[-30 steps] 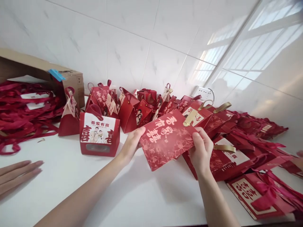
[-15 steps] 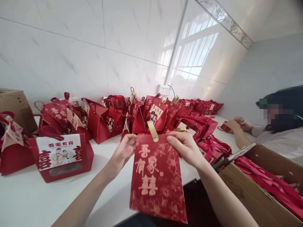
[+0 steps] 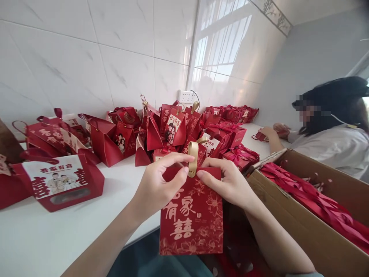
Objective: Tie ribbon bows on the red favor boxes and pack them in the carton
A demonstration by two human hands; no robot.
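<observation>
A red gift box (image 3: 191, 227) with pale pink lettering and flower prints hangs upright between my hands, past the table's front edge. On its top stands a gold ribbon loop (image 3: 193, 157). With fingers closed, my left hand (image 3: 161, 181) pinches the box's top left part, its thumb and forefinger at the loop's base. My right hand (image 3: 227, 181) grips the top right, thumb on the front face; its other fingers are partly hidden behind the box.
Many red gift boxes (image 3: 108, 142) line the white table (image 3: 72, 234) along the tiled wall. An open cardboard box (image 3: 276, 215) with pink ribbons (image 3: 311, 200) stands at right. Beyond it, a person (image 3: 331, 142) handles a small red box (image 3: 261, 136).
My left thumb and forefinger have moved in from the box's left edge to the gold loop. The gift box hangs straighter. The view has shifted to the right.
</observation>
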